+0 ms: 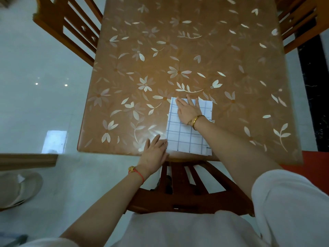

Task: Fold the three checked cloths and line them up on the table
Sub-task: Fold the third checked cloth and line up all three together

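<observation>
Glossy floral table point(178, 50): left hand point(154, 152) and right hand point(187, 111) flat, touching rectangular cloth point(185, 138) (checked).

Wooden chairs point(178, 198) ring a floral-covered table point(160, 41) on glossy pale floor point(35, 97) (light spots reflected).

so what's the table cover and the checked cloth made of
Table cover: probably glossy vinyl or similar plastic, given the glare patches over its printed flowers. Checked cloth: seemingly thin matte woven fabric; it lies flat with layered edges showing.
</observation>
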Demonstrator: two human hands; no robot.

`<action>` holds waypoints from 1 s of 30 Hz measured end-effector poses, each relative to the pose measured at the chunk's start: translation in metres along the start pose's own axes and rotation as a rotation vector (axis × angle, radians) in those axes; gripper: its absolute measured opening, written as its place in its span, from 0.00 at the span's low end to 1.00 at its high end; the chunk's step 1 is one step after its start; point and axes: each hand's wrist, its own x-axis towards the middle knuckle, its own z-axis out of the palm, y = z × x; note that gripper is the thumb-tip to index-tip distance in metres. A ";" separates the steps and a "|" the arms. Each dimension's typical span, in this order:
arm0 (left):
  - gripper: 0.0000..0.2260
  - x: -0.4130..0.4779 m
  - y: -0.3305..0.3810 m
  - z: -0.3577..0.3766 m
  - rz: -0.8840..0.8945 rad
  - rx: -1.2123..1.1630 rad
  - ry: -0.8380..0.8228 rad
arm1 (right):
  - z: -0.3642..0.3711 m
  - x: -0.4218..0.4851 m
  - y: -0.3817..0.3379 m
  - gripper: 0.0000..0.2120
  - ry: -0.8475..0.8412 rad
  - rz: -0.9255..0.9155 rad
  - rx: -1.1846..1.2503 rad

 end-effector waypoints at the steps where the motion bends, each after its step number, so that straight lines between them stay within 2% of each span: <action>1: 0.18 -0.004 0.000 0.001 0.002 -0.039 0.020 | 0.000 0.000 0.000 0.25 -0.004 0.001 0.001; 5: 0.14 -0.013 0.001 0.000 -0.021 -0.159 0.049 | 0.001 0.000 -0.001 0.25 -0.002 0.003 0.019; 10: 0.12 -0.013 -0.002 -0.008 -0.049 -0.139 0.007 | -0.002 0.007 0.008 0.25 0.006 -0.019 0.089; 13: 0.10 0.003 -0.006 -0.020 -0.107 -0.213 0.119 | -0.012 0.004 0.023 0.22 0.201 -0.008 0.175; 15: 0.08 0.020 -0.008 -0.030 -0.194 -0.358 0.215 | -0.016 -0.003 0.037 0.20 0.344 0.078 0.278; 18: 0.07 0.049 -0.011 -0.043 -0.365 -0.533 0.235 | -0.010 -0.018 0.063 0.13 0.484 0.348 0.504; 20: 0.07 0.070 -0.014 -0.045 -0.429 -0.630 0.238 | -0.004 -0.033 0.075 0.11 0.512 0.533 0.684; 22: 0.09 0.086 -0.017 -0.045 -0.459 -0.663 0.242 | 0.003 -0.049 0.084 0.14 0.476 0.641 0.758; 26: 0.14 0.115 -0.014 -0.050 -0.516 -0.804 0.226 | 0.014 -0.068 0.100 0.10 0.438 0.685 0.878; 30: 0.16 0.140 -0.008 -0.060 -0.579 -0.988 0.211 | 0.010 -0.056 0.107 0.08 0.413 0.661 1.011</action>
